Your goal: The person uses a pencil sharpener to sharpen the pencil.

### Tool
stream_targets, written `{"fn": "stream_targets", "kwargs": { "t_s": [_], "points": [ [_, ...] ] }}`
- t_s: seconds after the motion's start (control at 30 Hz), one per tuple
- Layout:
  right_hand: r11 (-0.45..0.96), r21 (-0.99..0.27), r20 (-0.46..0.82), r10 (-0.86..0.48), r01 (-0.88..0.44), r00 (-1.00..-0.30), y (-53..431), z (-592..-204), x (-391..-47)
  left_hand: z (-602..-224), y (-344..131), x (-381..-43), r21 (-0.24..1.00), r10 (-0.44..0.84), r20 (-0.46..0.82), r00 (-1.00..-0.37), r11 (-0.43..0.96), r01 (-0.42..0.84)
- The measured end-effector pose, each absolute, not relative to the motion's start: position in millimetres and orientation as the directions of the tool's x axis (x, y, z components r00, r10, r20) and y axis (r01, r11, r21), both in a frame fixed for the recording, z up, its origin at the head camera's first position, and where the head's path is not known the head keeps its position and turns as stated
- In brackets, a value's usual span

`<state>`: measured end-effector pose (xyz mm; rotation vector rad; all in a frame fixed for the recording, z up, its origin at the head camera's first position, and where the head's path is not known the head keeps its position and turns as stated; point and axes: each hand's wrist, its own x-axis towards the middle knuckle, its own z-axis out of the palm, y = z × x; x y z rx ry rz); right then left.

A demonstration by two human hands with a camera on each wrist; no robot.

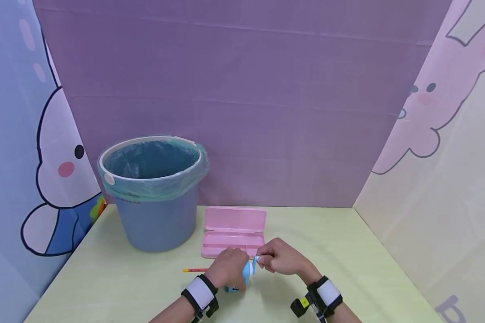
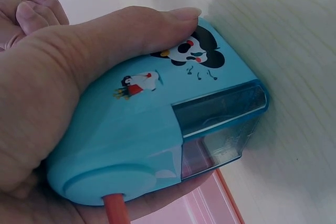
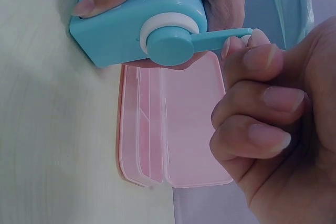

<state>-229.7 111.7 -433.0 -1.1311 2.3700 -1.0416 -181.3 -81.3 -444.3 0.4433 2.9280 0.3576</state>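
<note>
A light blue crank pencil sharpener [image 2: 142, 124] with panda and penguin pictures stands on the table, its clear shavings drawer toward the tabletop. My left hand [image 1: 229, 268] wraps round its body, thumb along one side. From its front sticks a red pencil [image 2: 116, 209]; in the head view the pencil's yellow end points left. My right hand [image 3: 273, 98] pinches the end of the crank handle [image 3: 218, 39] between thumb and index finger, the other fingers curled. Behind the hands lies an open pink pencil case [image 1: 235, 220], with no pencils visible in its compartments.
A blue bucket [image 1: 157, 224] lined with a teal plastic bag stands at the back left of the pale table [image 1: 347, 269]. A purple cloth backdrop [image 1: 246, 89] closes off the rear, and printed cartoon panels flank both sides.
</note>
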Motion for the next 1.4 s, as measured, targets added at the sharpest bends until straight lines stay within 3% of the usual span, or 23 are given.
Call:
{"fn": "stream_targets", "kwargs": {
  "t_s": [0.77, 1.4],
  "points": [
    [0.410, -0.733, 0.087, -0.735, -0.543, -0.673, 107.8, -443.5, -241.9, -445.8, -82.3, -183.5, 0.261, 0.312, -0.113, -0.943, 0.925, 0.275],
    [0.482, -0.715, 0.031, -0.702, -0.507, -0.712, 99.7, -450.2, -250.2, -446.2, -82.5, -182.8, 0.285, 0.301, -0.134, -0.944, 0.924, 0.254]
  ]
}}
